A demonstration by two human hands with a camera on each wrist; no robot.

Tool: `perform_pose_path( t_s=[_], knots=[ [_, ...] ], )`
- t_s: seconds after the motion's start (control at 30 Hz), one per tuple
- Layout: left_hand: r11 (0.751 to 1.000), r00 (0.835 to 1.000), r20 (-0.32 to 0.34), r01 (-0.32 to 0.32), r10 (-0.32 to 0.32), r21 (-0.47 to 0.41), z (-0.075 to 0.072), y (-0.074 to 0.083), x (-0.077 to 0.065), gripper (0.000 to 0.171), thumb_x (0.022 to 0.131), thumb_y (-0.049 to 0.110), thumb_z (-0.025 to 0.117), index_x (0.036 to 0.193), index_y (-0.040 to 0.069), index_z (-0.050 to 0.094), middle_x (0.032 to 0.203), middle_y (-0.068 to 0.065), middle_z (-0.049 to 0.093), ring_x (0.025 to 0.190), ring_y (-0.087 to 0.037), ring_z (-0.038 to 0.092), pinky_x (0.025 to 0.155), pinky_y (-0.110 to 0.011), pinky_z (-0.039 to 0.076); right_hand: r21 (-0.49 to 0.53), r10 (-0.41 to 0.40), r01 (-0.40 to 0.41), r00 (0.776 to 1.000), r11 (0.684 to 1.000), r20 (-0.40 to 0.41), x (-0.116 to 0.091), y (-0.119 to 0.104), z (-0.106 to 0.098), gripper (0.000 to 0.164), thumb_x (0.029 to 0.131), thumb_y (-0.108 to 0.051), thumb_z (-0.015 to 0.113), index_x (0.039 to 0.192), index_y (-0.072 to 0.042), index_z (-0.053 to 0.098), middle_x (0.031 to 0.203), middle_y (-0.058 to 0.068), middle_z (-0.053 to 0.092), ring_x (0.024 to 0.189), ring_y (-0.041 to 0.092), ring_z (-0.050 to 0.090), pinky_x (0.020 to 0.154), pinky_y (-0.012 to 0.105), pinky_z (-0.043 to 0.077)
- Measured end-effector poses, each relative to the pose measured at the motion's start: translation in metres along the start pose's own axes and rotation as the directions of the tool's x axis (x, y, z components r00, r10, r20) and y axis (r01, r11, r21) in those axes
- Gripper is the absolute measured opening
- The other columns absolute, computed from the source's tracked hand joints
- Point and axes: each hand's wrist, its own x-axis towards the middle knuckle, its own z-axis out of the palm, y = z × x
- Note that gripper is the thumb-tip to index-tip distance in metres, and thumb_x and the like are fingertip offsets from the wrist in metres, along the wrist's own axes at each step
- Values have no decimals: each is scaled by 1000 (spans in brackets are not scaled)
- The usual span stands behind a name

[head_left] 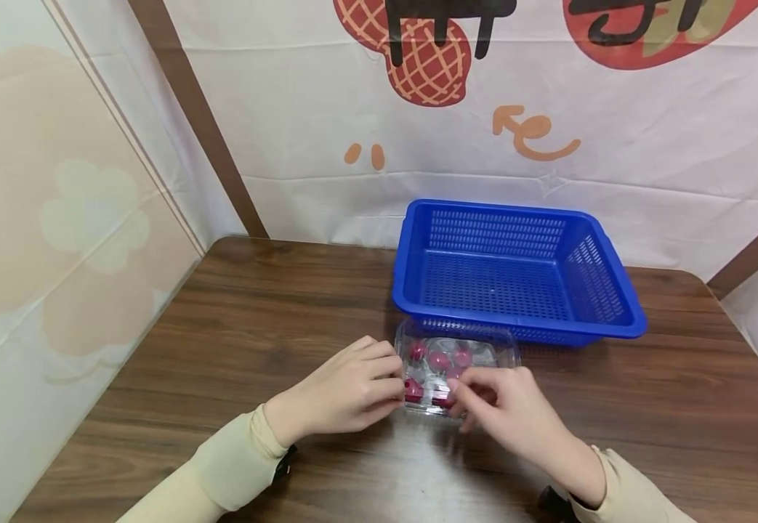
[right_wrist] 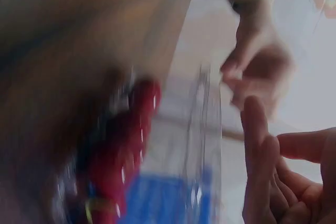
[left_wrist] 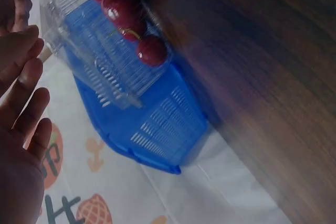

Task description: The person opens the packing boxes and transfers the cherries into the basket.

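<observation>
A clear plastic clamshell box (head_left: 508, 357) lies on the table in front of the blue basket, with several red cherries (head_left: 439, 361) inside. One cherry (left_wrist: 152, 51) shows a thin green stem in the left wrist view. At the box's left side is my left hand (head_left: 352, 388), its fingers loosely bent and fingertips right at the edge. My right hand (head_left: 512, 410) hovers over the front right corner, thumb and index finger (right_wrist: 255, 145) close together with nothing visible between them. Motion blurs the cherries (right_wrist: 113, 171) in the right wrist view.
The blue plastic basket (head_left: 634, 323) stands behind the box, close to it. Brown wooden table (head_left: 254, 305) spreads out to both sides. A printed cloth backdrop (head_left: 300, 109) hangs behind the table's back edge, and another cloth (head_left: 58, 254) runs along the left.
</observation>
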Motion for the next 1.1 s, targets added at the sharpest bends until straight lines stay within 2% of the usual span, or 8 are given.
perform_pose_path(
  t_s=[0.07,0.13,0.33,0.47,0.67,0.77,0.97,1.1],
  knots=[
    [1000,1000,18,-10,10,-14,2,0,0,6,78,23,68,78,18,65,79,6,53,81,-14,45,66,-27,35,98,39,-50,993,994,110,0,-3,7,24,91,-29,54,76,-16,67,66,-1,69,50,4,61,45,25,53],
    [1000,1000,27,-14,15,-22,3,0,-1,6,78,23,67,78,18,65,79,7,52,80,-14,45,66,-27,35,166,71,-106,977,980,203,0,-6,14,25,92,-28,53,80,-13,68,69,3,70,52,7,63,47,30,55],
    [999,998,59,-10,13,-37,5,0,-2,7,79,26,67,76,20,64,78,7,51,80,-12,44,65,-27,35,338,106,-247,916,908,386,-1,-7,32,27,96,-20,46,101,-1,65,80,13,72,61,17,67,52,32,57],
    [999,998,65,-2,5,-41,6,-1,-4,6,78,27,67,78,21,66,80,9,53,81,-12,45,66,-27,35,421,64,-304,866,855,496,-1,-7,38,33,98,-18,41,111,5,60,90,21,70,71,22,68,60,31,58],
    [999,998,59,14,-11,-47,8,-2,-6,5,77,26,69,79,23,67,82,10,55,84,-12,46,68,-27,35,492,-31,-368,776,789,630,4,-5,45,39,99,-20,36,122,5,54,105,26,66,85,23,66,65,25,55],
    [999,998,54,23,-21,-37,9,-2,-6,6,76,27,69,79,22,66,82,9,56,84,-12,46,68,-27,35,522,-42,-443,733,729,679,8,-3,50,40,99,-23,37,123,4,54,105,27,65,82,18,64,60,20,50],
    [999,998,54,41,-40,-25,10,-2,-7,9,76,30,69,78,22,66,82,9,55,82,-12,45,69,-27,36,558,15,-588,696,585,718,12,1,55,42,97,-28,40,120,4,56,89,1,64,71,8,55,57,18,43],
    [999,997,63,50,-49,-14,11,-3,-8,13,75,34,69,76,22,65,81,9,54,83,-13,44,70,-28,37,563,10,-654,656,505,754,13,5,57,41,96,-28,40,121,3,54,87,-4,60,71,6,52,58,17,42]
  ],
)
